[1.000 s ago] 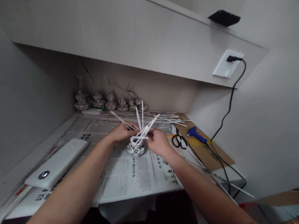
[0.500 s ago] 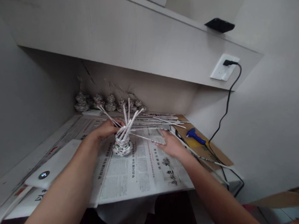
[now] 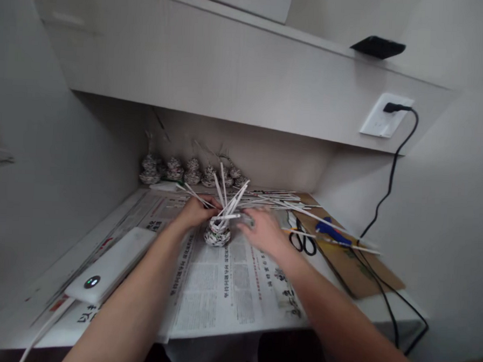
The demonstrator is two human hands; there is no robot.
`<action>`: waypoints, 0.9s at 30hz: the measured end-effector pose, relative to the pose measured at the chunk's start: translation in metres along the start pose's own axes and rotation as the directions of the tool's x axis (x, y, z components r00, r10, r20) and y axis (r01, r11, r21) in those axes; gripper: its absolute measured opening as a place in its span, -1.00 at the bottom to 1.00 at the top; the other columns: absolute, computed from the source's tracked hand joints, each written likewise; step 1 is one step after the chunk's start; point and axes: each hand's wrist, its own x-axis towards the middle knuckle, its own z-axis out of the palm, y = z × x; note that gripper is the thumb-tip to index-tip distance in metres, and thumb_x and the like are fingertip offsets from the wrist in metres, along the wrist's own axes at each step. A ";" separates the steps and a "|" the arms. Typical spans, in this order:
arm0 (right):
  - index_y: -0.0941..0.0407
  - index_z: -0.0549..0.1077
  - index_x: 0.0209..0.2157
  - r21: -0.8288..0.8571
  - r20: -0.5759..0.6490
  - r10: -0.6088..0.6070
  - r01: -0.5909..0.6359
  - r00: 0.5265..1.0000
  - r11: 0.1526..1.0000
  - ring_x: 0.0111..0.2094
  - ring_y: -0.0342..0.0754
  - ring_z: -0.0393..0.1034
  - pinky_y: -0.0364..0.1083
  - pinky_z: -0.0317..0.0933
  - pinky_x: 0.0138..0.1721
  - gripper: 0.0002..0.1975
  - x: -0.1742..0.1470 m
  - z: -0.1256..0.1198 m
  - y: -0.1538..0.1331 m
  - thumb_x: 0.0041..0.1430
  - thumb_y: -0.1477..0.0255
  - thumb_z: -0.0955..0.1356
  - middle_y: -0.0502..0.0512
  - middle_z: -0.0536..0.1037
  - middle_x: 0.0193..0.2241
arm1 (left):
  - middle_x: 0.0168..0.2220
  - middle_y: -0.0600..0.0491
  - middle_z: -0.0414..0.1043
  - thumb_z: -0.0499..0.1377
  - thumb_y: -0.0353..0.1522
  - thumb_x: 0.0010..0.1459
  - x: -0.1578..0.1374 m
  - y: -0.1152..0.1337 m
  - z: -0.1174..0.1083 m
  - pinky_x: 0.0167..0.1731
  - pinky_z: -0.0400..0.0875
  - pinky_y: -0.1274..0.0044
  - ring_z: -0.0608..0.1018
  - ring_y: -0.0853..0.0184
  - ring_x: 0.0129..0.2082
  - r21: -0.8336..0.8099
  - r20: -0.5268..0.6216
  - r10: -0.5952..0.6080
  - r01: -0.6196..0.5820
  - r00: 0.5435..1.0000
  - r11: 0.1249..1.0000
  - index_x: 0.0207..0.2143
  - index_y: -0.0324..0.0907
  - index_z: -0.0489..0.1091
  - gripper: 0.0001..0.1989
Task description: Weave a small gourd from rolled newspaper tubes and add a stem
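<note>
Left hand (image 3: 197, 211) grasps the small, round, black-and-white woven-paper pot (image 3: 217, 236) by its neck, mid-table on printed newspaper (image 3: 203, 292), rolled white paper strips (image 3: 237, 198) fanning up. Right hand (image 3: 261, 228), blurred, just to the right: gripping or released, cannot tell! Black-handled scissors (image 3: 303, 240) lie farther right.

Table (image 3: 392, 310): white top, mostly covered with newspaper sheets (image 3: 200, 306). Small woven paper piece (image 3: 217, 236) sits mid-sheet, upright spokes out the top. White power bank (image 3: 118, 263) on the left, its display lit. Loose paper sticks (image 3: 281, 200) across the rear, some reaching over a cardboard sheet (image 3: 372, 274) at right. Blue glue gun (image 3: 331, 230) on the cardboard, black-handled scissors (image 3: 304, 239) just left of it. Woven gourd shapes (image 3: 192, 174) lined up along the back wall.
</note>
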 end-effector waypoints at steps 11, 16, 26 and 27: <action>0.10 0.46 -0.26 0.807 -0.019 0.298 -0.161 0.954 0.567 -0.44 -0.10 0.43 -0.15 0.29 -0.40 -0.78 0.003 0.074 -0.038 -0.04 0.48 0.36 0.00 0.55 -0.42 | -0.49 0.03 0.54 0.16 -0.46 -0.09 -0.004 0.014 0.002 -0.41 0.34 0.56 0.52 0.32 -0.47 0.270 0.020 0.121 -0.122 0.992 0.955 -0.46 -0.25 0.50 -0.88; 0.09 0.47 -0.31 0.781 -0.140 0.264 -0.058 0.954 0.622 -0.35 -0.06 0.42 -0.13 0.28 -0.32 -0.88 -0.003 0.082 -0.035 0.04 0.44 0.35 0.05 0.53 -0.36 | -0.42 0.02 0.56 0.15 -0.50 -0.06 -0.004 0.015 0.006 -0.37 0.36 0.54 0.54 0.30 -0.42 0.435 0.072 0.169 -0.184 0.983 0.882 -0.35 -0.22 0.53 -0.79; 0.13 0.45 -0.43 0.947 0.013 0.362 -0.128 0.932 0.295 -0.52 -0.13 0.33 -0.18 0.21 -0.49 -0.76 0.001 0.083 -0.025 0.06 0.24 0.32 -0.03 0.48 -0.53 | -0.34 -0.04 0.58 0.16 -0.38 -0.03 -0.007 0.021 0.005 -0.27 0.43 0.48 0.57 0.23 -0.32 0.217 0.114 0.041 -0.065 0.993 0.974 -0.34 -0.26 0.49 -0.81; 0.13 0.45 -0.44 0.946 0.022 0.374 -0.140 0.927 0.293 -0.53 -0.13 0.32 -0.18 0.21 -0.50 -0.75 0.002 0.082 -0.023 0.05 0.23 0.32 -0.03 0.48 -0.55 | -0.35 -0.03 0.58 0.17 -0.38 -0.04 -0.008 0.022 0.006 -0.28 0.43 0.48 0.57 0.23 -0.33 0.220 0.105 0.037 -0.059 0.994 0.974 -0.35 -0.26 0.49 -0.81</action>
